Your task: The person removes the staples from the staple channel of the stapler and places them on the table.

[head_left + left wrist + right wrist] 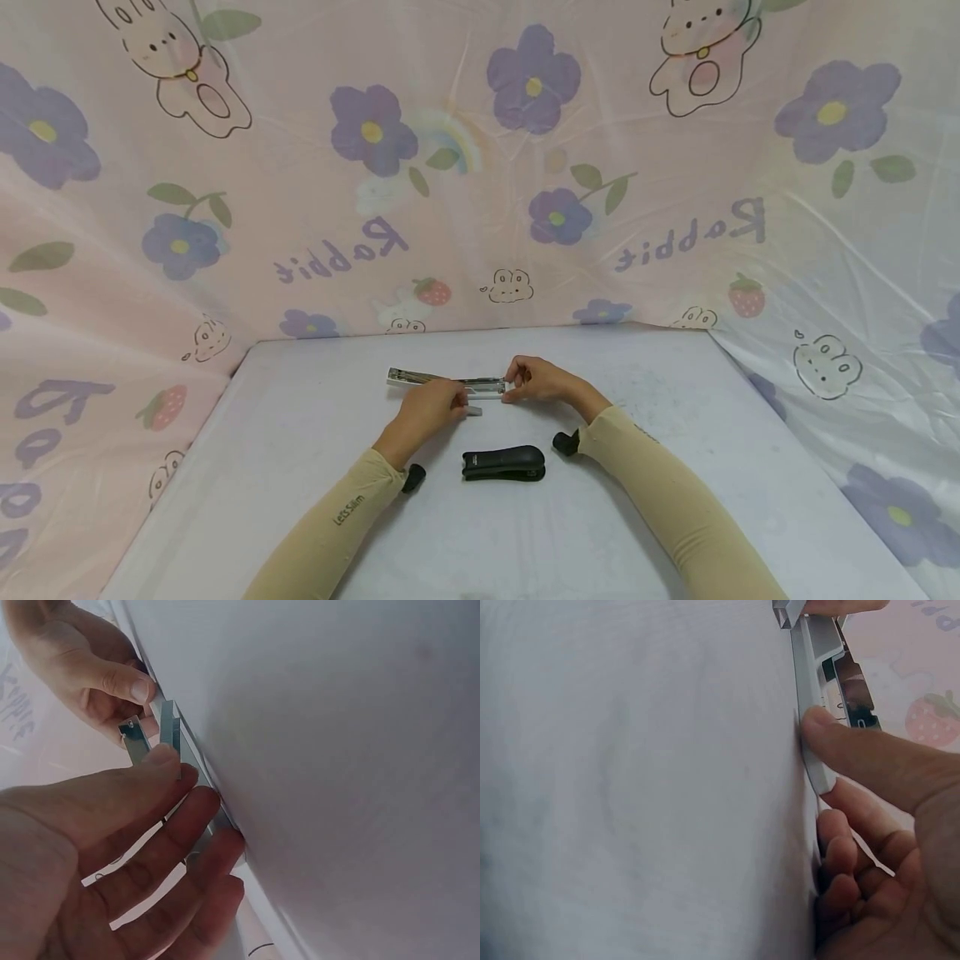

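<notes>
A long white-and-silver stapler lies toward the back of the table, its top swung up so the metal inside shows. My left hand pinches a short strip of staples between thumb and fingertips, in front of the stapler. At the stapler's right end, my right hand grips the base, the thumb on its near side in the right wrist view. Part of the stapler's middle is hidden behind the left hand. Nearer to me, between the forearms, rests a smaller black stapler.
The white table ends at a back edge where a patterned cloth hangs, and the cloth runs along both sides. Black wrist camera mounts stick out under the wrists, close to the black stapler.
</notes>
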{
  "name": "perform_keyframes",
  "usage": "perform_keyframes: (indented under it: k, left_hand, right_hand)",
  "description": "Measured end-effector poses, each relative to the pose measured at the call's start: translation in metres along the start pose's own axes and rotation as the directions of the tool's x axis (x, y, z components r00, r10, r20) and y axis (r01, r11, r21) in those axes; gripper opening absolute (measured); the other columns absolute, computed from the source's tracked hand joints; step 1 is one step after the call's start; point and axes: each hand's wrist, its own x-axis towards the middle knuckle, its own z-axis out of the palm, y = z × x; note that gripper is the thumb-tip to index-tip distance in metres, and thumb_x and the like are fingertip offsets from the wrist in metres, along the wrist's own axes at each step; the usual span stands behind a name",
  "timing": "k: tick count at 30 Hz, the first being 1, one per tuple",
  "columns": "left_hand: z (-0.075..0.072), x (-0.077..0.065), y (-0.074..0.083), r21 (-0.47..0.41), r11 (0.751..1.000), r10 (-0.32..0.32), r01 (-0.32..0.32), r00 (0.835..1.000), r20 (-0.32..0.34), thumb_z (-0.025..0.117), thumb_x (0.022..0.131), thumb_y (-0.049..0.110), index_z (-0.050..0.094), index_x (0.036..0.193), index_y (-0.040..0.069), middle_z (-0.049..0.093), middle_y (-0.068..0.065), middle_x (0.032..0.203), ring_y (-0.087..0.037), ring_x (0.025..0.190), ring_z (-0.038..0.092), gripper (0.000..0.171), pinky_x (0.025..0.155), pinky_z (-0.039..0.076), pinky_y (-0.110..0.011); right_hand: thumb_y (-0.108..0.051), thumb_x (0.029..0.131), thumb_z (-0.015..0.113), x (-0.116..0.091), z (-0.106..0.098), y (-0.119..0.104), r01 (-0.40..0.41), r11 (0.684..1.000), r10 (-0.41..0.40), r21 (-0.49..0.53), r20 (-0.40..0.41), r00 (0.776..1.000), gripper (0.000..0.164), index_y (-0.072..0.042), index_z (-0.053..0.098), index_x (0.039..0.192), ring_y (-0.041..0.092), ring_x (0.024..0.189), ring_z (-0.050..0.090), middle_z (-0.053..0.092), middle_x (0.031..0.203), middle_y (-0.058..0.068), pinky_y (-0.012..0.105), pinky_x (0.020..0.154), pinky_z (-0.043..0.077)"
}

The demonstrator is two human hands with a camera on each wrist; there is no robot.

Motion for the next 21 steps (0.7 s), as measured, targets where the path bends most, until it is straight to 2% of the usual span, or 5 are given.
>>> perform_keyframes:
  k: [7,13,21]
  left_hand:
    - [-0.0008,-0.0020,0.0039,0.035,0.999,0.002,-0.002,1.000,-0.022,0.085,0.094,0.019,0.078,0.096,0.016,0.069,0.004,0.084,-0.013,0.078,0.062,0.009,0.069,0.053,-0.034]
    - [-0.0001,-0.0021,0.0055,0.070,0.998,-0.005,0.007,1.000,-0.028,0.086,0.094,0.020,0.078,0.095,0.016,0.067,0.004,0.084,-0.015,0.080,0.063,0.009,0.071,0.054,-0.036]
    - [0.0024,-0.0012,0.0046,0.073,0.997,-0.009,0.010,1.000,-0.018,0.085,0.094,0.020,0.079,0.098,0.015,0.071,0.002,0.088,-0.016,0.083,0.066,0.009,0.074,0.056,-0.037]
  right_hand:
    - [-0.018,0.089,0.090,0.0005,0.0005,0.0005,0.005,1.000,-0.005,0.010,-0.002,1.000,0.032,-0.009,0.066,0.108,0.016,0.080,0.050,0.059,0.090,0.001,0.032,0.075,0.043]
    - [-0.018,0.089,0.091,0.0004,0.0004,0.0007,0.006,1.000,-0.006,0.016,-0.003,1.000,0.032,-0.010,0.066,0.108,0.016,0.079,0.050,0.059,0.089,0.001,0.032,0.075,0.043]
    - [-0.019,0.089,0.091,-0.0001,-0.0005,0.0020,0.005,1.000,-0.005,-0.003,-0.014,1.000,0.033,-0.010,0.067,0.110,0.016,0.080,0.051,0.060,0.091,0.002,0.032,0.075,0.044]
